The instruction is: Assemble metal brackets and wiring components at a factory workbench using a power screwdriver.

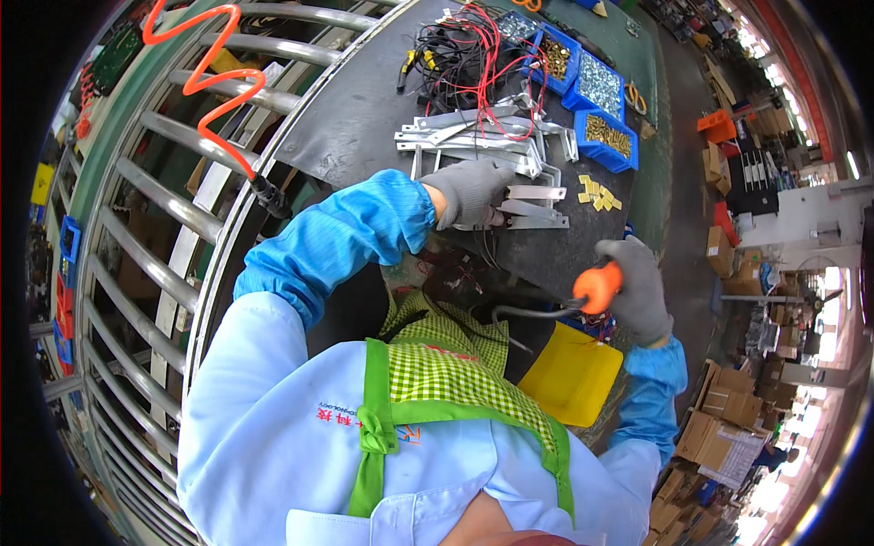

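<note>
My left hand (473, 193), in a grey glove, is closed around the near end of a silver metal bracket (537, 221) at the table's edge. Another flat bracket (537, 193) lies just beyond it. My gloved right hand (640, 287) is wrapped round an orange-ended electric screwdriver (597, 288), from which a dark cable runs left; its working tip is mostly hidden by the hand. Small yellow pieces (598, 194) are scattered between the hands, farther in on the table. A pile of silver brackets (473, 138) lies beyond my left hand.
Blue bins (607, 143) of screws and small hardware line the table's far right. Red and black wires (464, 55) lie tangled behind the brackets. A metal roller conveyor (173, 214) runs along the left, under a coiled orange air hose (223, 82). A yellow bin (569, 373) sits near my lap.
</note>
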Motion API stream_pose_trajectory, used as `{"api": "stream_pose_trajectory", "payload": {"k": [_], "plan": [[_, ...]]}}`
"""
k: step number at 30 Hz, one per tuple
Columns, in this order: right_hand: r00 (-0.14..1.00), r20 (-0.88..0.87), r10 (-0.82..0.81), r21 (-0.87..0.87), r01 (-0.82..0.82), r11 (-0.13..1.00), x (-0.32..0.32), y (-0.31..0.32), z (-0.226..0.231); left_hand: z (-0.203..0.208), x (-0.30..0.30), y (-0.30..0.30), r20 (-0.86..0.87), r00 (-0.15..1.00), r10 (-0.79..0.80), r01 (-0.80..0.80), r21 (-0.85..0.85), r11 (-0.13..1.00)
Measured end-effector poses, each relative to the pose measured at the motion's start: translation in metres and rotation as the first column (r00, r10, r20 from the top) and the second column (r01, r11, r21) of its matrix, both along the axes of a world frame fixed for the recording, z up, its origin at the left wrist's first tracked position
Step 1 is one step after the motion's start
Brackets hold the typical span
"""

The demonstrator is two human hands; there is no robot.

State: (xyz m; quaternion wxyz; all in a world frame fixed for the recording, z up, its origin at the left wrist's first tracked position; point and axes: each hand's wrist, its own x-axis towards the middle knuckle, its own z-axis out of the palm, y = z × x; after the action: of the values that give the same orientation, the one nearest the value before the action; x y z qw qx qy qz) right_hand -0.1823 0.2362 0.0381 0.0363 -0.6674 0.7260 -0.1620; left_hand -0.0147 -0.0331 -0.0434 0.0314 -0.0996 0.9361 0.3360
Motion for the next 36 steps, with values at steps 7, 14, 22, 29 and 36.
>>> {"api": "stream_pose_trajectory", "payload": {"k": [7,14,22,29,36], "plan": [[0.792,-0.569,0.221,0.267,-0.077,0.961,-0.075,-0.022,-0.092,-0.040,-0.016,-0.021,-0.134,0.989,0.067,-0.080,-0.097,0.992],[0.858,-0.503,-0.106,0.301,0.289,0.909,-0.083,-0.067,-0.068,-0.051,-0.023,-0.033,-0.109,0.992,-0.056,0.061,0.048,0.997],[0.971,-0.200,0.129,0.126,-0.105,0.986,-0.039,-0.224,-0.081,-0.043,-0.016,0.003,-0.230,0.966,0.122,-0.175,-0.229,0.958],[0.893,-0.419,0.165,0.393,0.014,0.920,-0.032,-0.262,-0.114,-0.036,0.006,0.031,-0.043,0.998,-0.035,0.016,-0.382,0.924],[0.821,-0.570,0.035,0.267,0.145,0.953,-0.104,-0.228,-0.013,-0.037,0.009,0.027,-0.061,0.998,-0.025,0.003,-0.333,0.943]]}}
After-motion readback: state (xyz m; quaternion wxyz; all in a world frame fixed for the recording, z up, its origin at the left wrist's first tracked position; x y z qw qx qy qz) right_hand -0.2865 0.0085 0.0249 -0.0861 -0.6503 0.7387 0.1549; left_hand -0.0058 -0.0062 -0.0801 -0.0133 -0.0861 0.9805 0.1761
